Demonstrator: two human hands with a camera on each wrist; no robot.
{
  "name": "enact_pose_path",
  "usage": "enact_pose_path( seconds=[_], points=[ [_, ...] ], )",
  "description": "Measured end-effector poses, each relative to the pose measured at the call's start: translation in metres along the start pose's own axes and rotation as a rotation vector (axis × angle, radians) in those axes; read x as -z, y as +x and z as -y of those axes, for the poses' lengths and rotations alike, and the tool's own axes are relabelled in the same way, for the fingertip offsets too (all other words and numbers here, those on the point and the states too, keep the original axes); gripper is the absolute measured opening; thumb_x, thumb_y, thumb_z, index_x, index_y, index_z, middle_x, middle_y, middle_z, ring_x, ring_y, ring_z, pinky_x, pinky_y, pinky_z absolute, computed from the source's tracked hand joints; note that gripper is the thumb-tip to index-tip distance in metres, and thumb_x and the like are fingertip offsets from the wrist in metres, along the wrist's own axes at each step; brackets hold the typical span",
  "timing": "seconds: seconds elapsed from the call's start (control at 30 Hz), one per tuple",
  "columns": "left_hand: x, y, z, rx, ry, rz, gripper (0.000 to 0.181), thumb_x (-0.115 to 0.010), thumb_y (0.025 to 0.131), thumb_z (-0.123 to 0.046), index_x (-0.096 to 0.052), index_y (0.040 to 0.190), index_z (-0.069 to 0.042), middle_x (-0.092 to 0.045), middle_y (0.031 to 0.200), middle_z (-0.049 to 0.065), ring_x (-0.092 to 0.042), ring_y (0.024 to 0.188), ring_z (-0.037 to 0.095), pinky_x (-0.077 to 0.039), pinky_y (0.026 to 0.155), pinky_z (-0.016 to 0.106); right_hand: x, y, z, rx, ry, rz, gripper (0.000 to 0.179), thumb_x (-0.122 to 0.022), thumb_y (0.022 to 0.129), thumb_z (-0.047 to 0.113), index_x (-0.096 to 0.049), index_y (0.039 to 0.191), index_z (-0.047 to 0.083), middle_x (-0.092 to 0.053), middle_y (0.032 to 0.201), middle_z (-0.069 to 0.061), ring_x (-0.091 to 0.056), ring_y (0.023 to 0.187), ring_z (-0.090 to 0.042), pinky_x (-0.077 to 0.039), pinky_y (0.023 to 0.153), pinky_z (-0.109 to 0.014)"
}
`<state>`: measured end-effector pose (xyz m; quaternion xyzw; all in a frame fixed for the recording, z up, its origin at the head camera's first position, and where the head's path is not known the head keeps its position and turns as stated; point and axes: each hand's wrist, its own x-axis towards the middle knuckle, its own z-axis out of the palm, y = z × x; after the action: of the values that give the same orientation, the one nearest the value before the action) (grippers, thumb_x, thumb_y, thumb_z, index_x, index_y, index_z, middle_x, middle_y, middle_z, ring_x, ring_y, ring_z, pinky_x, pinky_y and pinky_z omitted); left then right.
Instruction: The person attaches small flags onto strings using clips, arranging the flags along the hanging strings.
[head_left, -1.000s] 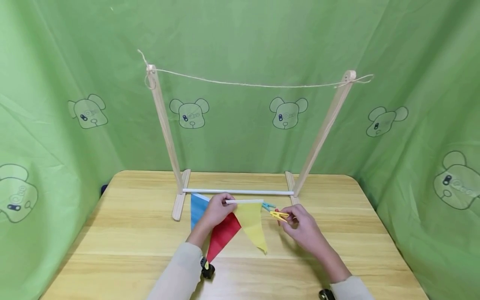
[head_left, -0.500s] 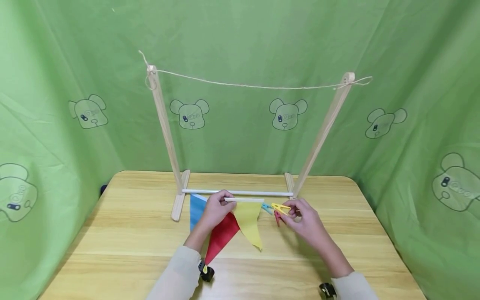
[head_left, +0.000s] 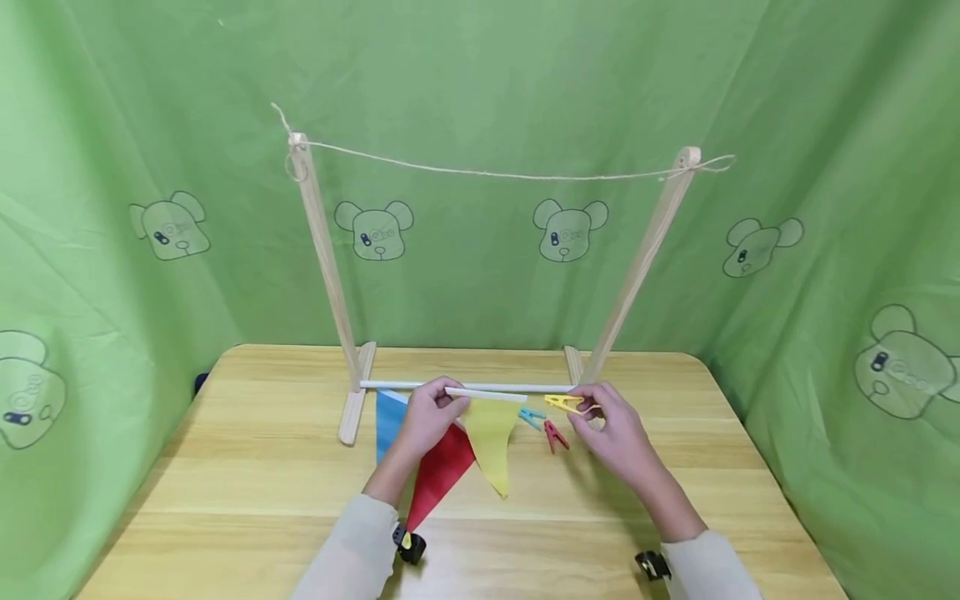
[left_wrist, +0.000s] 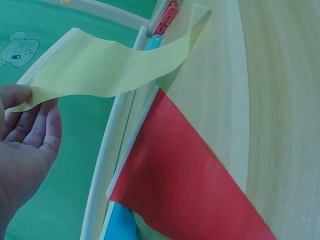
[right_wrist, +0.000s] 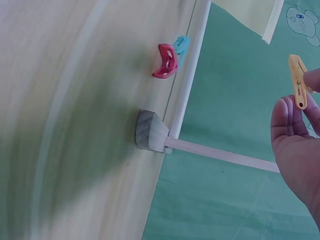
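My left hand [head_left: 429, 421] pinches a yellow triangular pennant [head_left: 489, 437] by one corner of its white-edged top, and its point dangles down to the right in the left wrist view. Between thumb and fingers, my right hand [head_left: 617, 433] holds a yellow clothespin [head_left: 562, 403], just right of the pennant's free corner. A blue clothespin [head_left: 531, 417] and a red clothespin [head_left: 556, 435] lie on the table below it. Under the left hand are a red pennant [left_wrist: 175, 175] and a blue pennant [head_left: 390, 423], the latter partly covered by the hand and forearm.
Behind the hands stands a wooden frame with a left post [head_left: 324, 258], a right post [head_left: 641, 267] and a white bottom rod [head_left: 517, 387]. A slack string [head_left: 480, 173] spans the post tops. Green cloth [head_left: 480, 83] encloses the wooden table [head_left: 225, 467].
The right hand has lifted the yellow clothespin up, away from the red and blue ones on the table. The left hand has raised the yellow pennant slightly.
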<state>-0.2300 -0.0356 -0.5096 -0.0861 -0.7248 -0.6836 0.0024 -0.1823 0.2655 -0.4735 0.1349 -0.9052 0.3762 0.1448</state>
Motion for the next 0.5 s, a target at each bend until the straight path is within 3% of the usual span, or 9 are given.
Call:
enact_pose_path(
  seconds=[0.13, 0.5],
  points=[
    [0.001, 0.001, -0.001, -0.009, -0.001, 0.002, 0.011, -0.074, 0.092, 0.000, -0.072, 0.102, 0.004, -0.058, 0.074, 0.000, -0.050, 0.064, 0.008, -0.042, 0.055, 0.017, 0.004, 0.004, 0.002, 0.002, -0.006, -0.006, 0.027, -0.074, 0.093, 0.003, -0.066, 0.119, 0.006, -0.064, 0.106, -0.008, -0.061, 0.091, -0.015, -0.058, 0.082, -0.028],
    [0.000, 0.001, -0.010, -0.050, 0.019, -0.023, 0.008, -0.075, 0.093, -0.004, -0.073, 0.099, 0.001, -0.060, 0.075, 0.000, -0.052, 0.067, 0.009, -0.045, 0.060, 0.018, 0.018, 0.012, 0.010, 0.009, -0.035, -0.029, 0.032, -0.079, 0.089, 0.003, -0.068, 0.119, 0.006, -0.066, 0.103, -0.008, -0.064, 0.092, -0.018, -0.060, 0.085, -0.038]
  ],
)
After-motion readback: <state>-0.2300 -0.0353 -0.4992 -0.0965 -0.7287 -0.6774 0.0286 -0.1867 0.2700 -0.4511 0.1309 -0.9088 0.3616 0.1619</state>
